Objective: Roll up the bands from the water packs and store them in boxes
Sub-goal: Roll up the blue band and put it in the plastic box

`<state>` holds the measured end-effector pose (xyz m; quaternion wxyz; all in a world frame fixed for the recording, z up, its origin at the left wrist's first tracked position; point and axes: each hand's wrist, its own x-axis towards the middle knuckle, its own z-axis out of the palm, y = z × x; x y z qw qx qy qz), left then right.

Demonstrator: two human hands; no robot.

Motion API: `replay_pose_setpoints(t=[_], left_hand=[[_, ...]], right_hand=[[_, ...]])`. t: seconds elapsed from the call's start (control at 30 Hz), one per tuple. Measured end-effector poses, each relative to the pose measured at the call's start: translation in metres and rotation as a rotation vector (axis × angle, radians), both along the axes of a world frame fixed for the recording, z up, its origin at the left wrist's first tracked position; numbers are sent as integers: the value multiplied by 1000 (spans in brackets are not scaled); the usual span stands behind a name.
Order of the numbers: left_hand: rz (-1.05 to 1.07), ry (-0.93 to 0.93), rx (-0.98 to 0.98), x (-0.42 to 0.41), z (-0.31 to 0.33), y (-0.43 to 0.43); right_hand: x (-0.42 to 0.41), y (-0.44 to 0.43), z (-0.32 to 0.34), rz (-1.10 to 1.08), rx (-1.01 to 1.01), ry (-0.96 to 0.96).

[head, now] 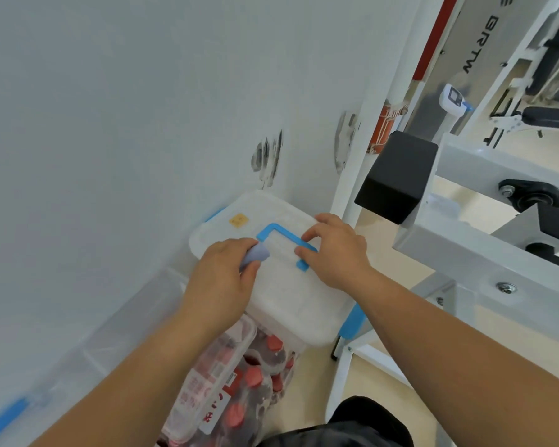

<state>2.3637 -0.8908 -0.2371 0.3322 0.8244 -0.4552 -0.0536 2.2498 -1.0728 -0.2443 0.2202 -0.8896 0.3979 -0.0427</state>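
grip: left hand (221,279) curled round pale-blue rolled band (255,255), just above lid (288,295) | right hand (334,253) pinches blue plastic handle (281,233) of translucent white storage box (310,333), lid on | tip: release blue side latch (352,321) first, keep roll tight | box sits atop red-capped water-bottle pack (239,382)

A pale, matt wall (110,108) fills the left and top, evenly lit. It has dark scuff marks (268,156) low down and a chipped patch (344,140) just beside them. The floor (307,411) is smooth and cream-coloured. At the wall's right end stands a white metal gym machine (484,243) with bolted square beams. A black block (397,175) caps one beam end, a red stripe (433,37) runs up its post, and it carries grey lettering (480,43). Behind it, a dark padded bench (549,117) shows at the far right.
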Motion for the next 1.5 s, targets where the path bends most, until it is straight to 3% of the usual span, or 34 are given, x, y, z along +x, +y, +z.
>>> replay_pose_setpoints(t=[0.2, 0.33, 0.53, 0.7, 1.13, 1.37, 1.5], left_hand=[[2, -89, 51, -1, -14, 2], [-59, -245, 14, -2, -24, 3], [-54, -334, -77, 1, -36, 6], [77, -419, -86, -3, -31, 2], [60, -94, -326, -11, -19, 6], [75, 33, -315, -13, -16, 3], [52, -66, -315, -19, -16, 7]], right_hand=[[4, 2, -7, 13, -50, -36], [-2, 1, -2, 68, 47, -202], [-21, 9, 3, 107, -120, 14], [-19, 22, -4, 29, -119, -65], [-13, 8, 9, 100, -91, -103], [-17, 5, 12, 46, -91, -146], [-16, 4, 17, 33, -125, -126]])
